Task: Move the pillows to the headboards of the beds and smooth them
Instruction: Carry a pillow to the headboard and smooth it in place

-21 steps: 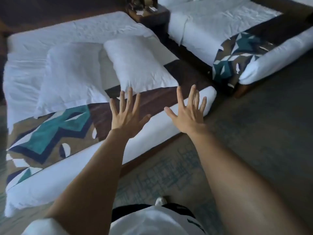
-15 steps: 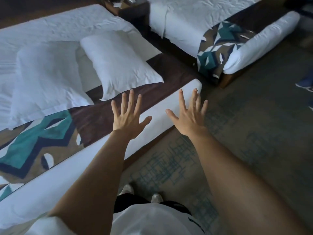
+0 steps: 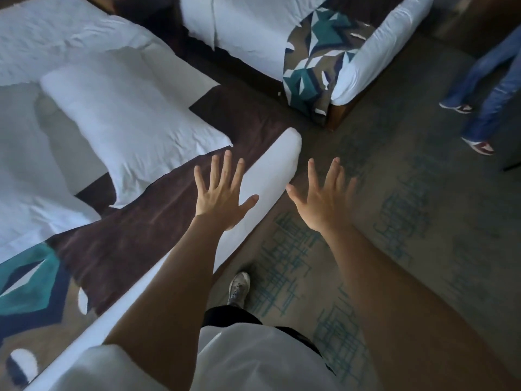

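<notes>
Two white pillows lie near the foot of the near bed, partly over its brown and teal runner. The right pillow lies slanted; the left pillow is cut off by the frame's edge. My left hand is stretched out, fingers spread, above the runner and the bed's foot edge, just short of the right pillow's corner. Out over the carpet beside the bed's corner, my right hand spreads its fingers too. Neither hand holds anything. The headboards are out of view.
A second bed with a similar patterned runner stands at the upper right, a dark gap between the two beds. Another person's legs in jeans stand on the patterned carpet at the right edge. My shoe is beside the near bed.
The view has swung right and down, so the beds slid left and up. A person's legs have come into view at right. Both hands stay spread and empty.
</notes>
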